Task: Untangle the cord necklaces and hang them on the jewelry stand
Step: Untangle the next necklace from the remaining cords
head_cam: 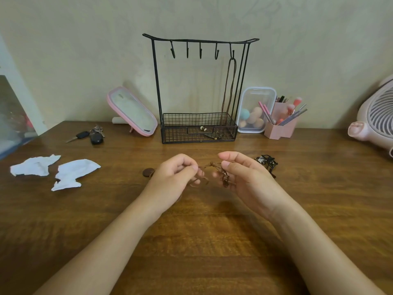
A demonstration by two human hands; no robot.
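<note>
A tangled brown cord necklace point(214, 169) stretches between both hands just above the wooden table. My left hand point(176, 177) pinches one end of it, and my right hand point(240, 173) pinches the knotted bunch at the other. Its round brown pendant point(147, 172) lies on the table left of my left hand. A tangled black cord necklace point(266, 161) lies on the table behind my right hand. The black wire jewelry stand point(200, 86) stands at the back centre. One brown cord necklace point(229, 86) hangs from its rightmost hook; the other hooks are bare.
Two crumpled white tissues point(55, 169) lie at the left. Car keys point(91, 135) and a pink mirror point(131, 111) sit left of the stand. A clear box of sponges point(255, 111) and a pink brush holder point(280, 124) sit to its right, a pink fan point(376, 120) at far right.
</note>
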